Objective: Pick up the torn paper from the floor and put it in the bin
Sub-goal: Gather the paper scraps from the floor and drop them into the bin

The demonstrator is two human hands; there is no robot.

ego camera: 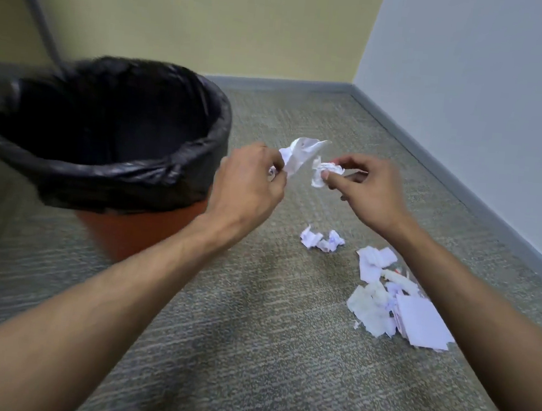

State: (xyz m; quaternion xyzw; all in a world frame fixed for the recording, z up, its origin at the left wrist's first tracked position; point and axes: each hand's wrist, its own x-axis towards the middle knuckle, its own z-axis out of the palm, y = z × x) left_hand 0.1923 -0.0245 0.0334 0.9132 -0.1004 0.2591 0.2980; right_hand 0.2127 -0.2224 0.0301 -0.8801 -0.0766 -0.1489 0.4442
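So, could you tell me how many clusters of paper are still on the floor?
2: a small crumpled cluster mid-carpet, and a bigger pile to its right, near the right forearm. Its pieces overlap, so some may be hidden.

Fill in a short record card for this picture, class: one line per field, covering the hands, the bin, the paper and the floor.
left hand: grips a white paper scrap
right hand: pinches a crumpled paper ball
bin: orange, lined with a black bag, to the left of the hands
paper on floor: small crumpled bits; larger pile of torn sheets further right
floor: grey-green carpet
task state: both hands hold paper beside the bin, not over it; paper left on floor
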